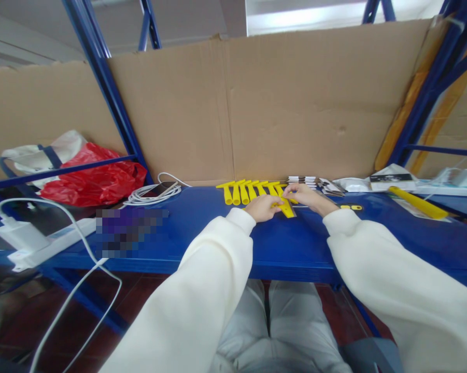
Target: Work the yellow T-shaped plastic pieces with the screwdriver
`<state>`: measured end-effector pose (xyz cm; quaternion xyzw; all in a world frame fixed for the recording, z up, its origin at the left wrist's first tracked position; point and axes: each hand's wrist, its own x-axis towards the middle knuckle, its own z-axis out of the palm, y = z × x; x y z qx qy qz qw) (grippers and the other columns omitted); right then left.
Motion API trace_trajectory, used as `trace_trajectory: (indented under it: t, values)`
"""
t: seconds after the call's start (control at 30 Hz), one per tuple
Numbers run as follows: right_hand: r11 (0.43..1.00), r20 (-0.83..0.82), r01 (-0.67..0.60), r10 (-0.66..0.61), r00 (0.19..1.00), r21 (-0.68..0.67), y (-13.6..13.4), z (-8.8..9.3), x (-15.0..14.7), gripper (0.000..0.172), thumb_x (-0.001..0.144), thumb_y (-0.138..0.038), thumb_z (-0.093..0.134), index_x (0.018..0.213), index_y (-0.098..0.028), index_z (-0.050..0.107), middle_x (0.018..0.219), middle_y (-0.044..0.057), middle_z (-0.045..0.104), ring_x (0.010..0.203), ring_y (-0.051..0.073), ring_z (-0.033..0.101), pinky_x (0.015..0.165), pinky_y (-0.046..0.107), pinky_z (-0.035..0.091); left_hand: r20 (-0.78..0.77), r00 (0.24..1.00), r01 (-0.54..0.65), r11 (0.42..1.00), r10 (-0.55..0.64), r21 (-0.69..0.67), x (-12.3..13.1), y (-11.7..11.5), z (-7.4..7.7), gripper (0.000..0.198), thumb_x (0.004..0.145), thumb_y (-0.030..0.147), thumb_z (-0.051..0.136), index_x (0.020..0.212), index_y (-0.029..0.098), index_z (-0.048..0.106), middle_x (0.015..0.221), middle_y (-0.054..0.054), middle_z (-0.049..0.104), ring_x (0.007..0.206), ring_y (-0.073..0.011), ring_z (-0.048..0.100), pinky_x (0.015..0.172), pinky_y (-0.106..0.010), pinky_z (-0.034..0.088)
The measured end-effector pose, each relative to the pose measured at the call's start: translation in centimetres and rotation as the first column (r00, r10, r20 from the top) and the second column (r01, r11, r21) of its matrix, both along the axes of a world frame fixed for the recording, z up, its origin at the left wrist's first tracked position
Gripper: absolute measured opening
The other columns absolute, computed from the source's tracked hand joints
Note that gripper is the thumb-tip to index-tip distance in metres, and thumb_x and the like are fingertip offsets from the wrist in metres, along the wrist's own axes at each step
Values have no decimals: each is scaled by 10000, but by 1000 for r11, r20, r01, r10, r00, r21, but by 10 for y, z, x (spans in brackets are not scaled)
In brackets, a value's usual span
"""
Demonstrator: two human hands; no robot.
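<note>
Several yellow plastic pieces (pixel 244 194) with tube-like ends stand in a row at the back of the blue tabletop (pixel 287 248). Just in front of the row's right end lies another yellow piece (pixel 286 208), flat and tapered, between my hands. My left hand (pixel 263 208) is at its left side with the fingers curled against it. From the right, my right hand (pixel 301 196) reaches over its upper end, fingers bent together; what the fingertips hold is too small to make out. Two small yellow parts (pixel 351 207) lie right of my right wrist.
Coiled white cable (pixel 155 194) with a phone, a red plastic bag (pixel 95 176) and a white power strip (pixel 54 241) are on the left. White-and-black stacks (pixel 301 181), packets and a long yellow piece (pixel 418 202) lie right. Cardboard (pixel 295 103) walls the back.
</note>
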<state>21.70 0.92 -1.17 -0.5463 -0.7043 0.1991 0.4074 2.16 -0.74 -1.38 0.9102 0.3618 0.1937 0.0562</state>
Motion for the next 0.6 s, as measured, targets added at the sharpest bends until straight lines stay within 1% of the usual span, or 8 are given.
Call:
trace_trajectory:
  t: [0.2, 0.33, 0.4, 0.5, 0.6]
  values:
    - [1000, 43, -23, 22, 999, 8, 5, -2, 2, 98, 689, -149, 676, 609, -204, 658, 749, 18, 707, 823, 198, 670, 906, 344, 539, -18, 1000, -4, 999, 5, 49, 0, 0, -3, 296, 946, 242, 678, 1230, 242, 759, 1269, -66, 775, 1215, -244, 711, 1081, -372, 533]
    - [999, 104, -18, 14, 994, 39, 9, -2, 2, 106, 697, -166, 662, 606, -215, 638, 735, 9, 692, 826, 199, 666, 903, 336, 540, -37, 999, -7, 998, 9, 70, -1, 0, -3, 290, 954, 254, 671, 1229, 237, 760, 1285, -82, 766, 1223, -254, 707, 1079, -379, 536]
    - [999, 117, -14, 11, 993, 30, 9, -3, 1, 109, 706, -168, 652, 613, -218, 626, 735, 10, 690, 829, 200, 663, 893, 329, 541, -45, 999, -4, 997, 8, 77, -1, -1, -3, 293, 957, 256, 668, 1235, 238, 757, 1290, -83, 763, 1225, -257, 706, 1077, -379, 538]
    - [1000, 82, 3, -2, 997, -8, 6, -4, -2, 97, 723, -154, 637, 654, -217, 610, 763, 17, 691, 835, 196, 652, 870, 317, 538, -44, 999, 0, 996, 4, 87, -1, -1, -2, 298, 962, 245, 658, 1245, 239, 753, 1285, -77, 765, 1221, -256, 706, 1076, -376, 538]
    - [998, -18, 54, -55, 998, -20, 1, -6, -6, 100, 724, -136, 642, 742, -219, 589, 829, 15, 685, 867, 186, 641, 884, 318, 534, -42, 999, 0, 996, 4, 88, 0, -2, -2, 296, 965, 237, 655, 1245, 233, 751, 1289, -75, 764, 1226, -255, 703, 1077, -371, 535]
